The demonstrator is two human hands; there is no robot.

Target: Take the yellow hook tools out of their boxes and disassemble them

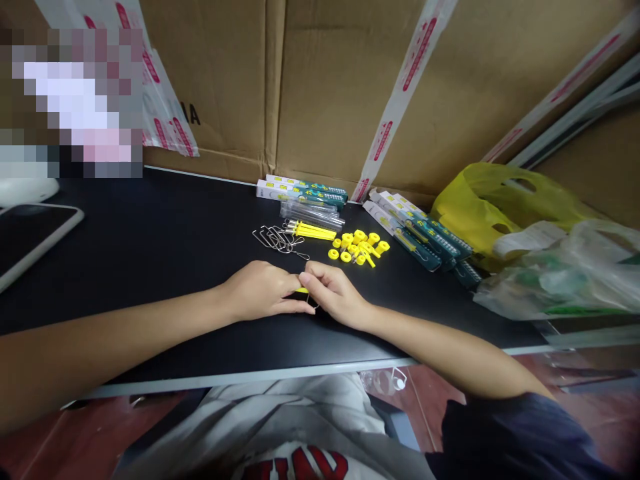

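Note:
Both my hands meet on the black table (165, 253), near its front edge. My left hand (263, 290) is closed, fingers pinched on a small yellow piece (301, 290). My right hand (334, 292) is closed too, pinching the same yellow piece and a thin wire loop (313, 301) beside it. Just beyond the hands lie a bunch of metal wire clips (277, 239), a few yellow sticks (313, 231), a clear tube (310, 215) and several small yellow rings (360, 247).
Packaged boxes lie at the back (300, 190) and in a row to the right (420, 230). A yellow plastic bag (500, 200) and clear bags (560, 273) fill the right side. A tablet (30, 240) lies at the left. Cardboard boxes (325, 87) wall the back.

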